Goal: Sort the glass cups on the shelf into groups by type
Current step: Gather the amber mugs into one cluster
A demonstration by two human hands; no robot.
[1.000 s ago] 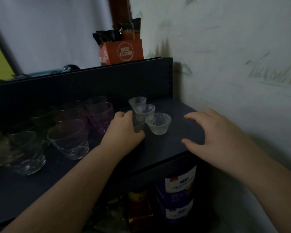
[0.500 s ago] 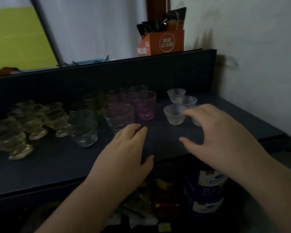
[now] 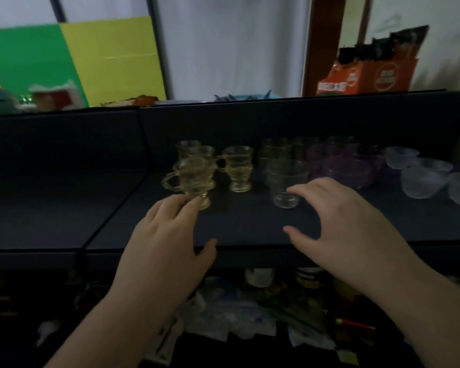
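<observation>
A: Nearest the front edge of the dark shelf (image 3: 250,229), what were the hands doing?

B: Both hovered low over it, empty. The left hand (image 3: 168,235) had its fingers loosely together, tips at the foot of the nearest handled amber cup (image 3: 190,179), touching or just short of it; I could not tell which. The right hand (image 3: 340,221) was spread, thumb well apart from the fingers, its forefinger just beside the clear tumbler (image 3: 286,181).

A: And further back?

B: Past the front amber cup stood the other amber cups (image 3: 237,168) toward the shelf's back, left of centre. Behind the tumbler, a cluster of darker glasses (image 3: 276,152), too dim to name. Right of those, the purple glasses (image 3: 348,166), and at the right end the small frosted cups (image 3: 422,179). The orange box (image 3: 369,75) sat above, on the top ledge.

A: So the sorting looked well on?

B: By my reckoning, yes; the types mostly stood together. The front amber cup and the tumbler seemed the ones left to tidy.

A: How best to do it?

B: Close the fingers round the cup's body, not its handle, lift rather than slide, and set it down clear of its neighbours so glass did not knock glass.
</observation>
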